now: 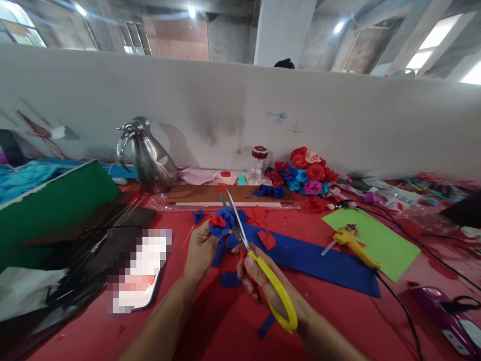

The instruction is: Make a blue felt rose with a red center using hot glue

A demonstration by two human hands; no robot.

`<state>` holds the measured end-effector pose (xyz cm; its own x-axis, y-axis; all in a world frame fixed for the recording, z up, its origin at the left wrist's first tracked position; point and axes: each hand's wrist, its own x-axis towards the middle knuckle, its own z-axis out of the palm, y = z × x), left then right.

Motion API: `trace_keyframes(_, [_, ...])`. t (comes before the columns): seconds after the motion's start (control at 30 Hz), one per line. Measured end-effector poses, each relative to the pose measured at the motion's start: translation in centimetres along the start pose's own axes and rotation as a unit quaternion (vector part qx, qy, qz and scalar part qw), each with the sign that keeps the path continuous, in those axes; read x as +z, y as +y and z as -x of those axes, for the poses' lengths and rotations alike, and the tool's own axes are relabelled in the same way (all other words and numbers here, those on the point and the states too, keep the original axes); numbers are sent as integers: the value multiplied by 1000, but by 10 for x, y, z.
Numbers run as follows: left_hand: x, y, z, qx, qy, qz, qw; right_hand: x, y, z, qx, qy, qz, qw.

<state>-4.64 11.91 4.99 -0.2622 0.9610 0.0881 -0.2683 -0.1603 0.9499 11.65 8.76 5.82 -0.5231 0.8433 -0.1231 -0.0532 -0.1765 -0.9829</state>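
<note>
In my left hand (201,248) is a blue paper flower (221,222) with a red centre, pinched near its base. My right hand (257,273) grips scissors (276,286) with yellow handles. Their blades point up and stand slightly apart, right beside the flower's edge. Under and behind my hands lies a long strip of blue paper (311,258). Red paper pieces (266,239) rest on and near it. Small blue scraps (230,279) lie on the red table around my hands.
A yellow glue gun (356,248) lies on a green sheet (398,250) at right, its cord trailing forward. Finished paper flowers (311,173) are heaped at the back beside a glass jar (258,165). A metal jug (148,155), a green box (48,215) and a blurred-out phone (145,271) are at left.
</note>
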Motion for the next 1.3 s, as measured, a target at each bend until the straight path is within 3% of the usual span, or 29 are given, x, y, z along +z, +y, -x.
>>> trace_keyframes(1.0, [0,5,-4,19,23,-26,999,7,-15,1,12,33,-12,999])
trace_keyframes(1.3, [-4,8,-5,114,72,-164,977,6,-12,-6,2,115,-94,989])
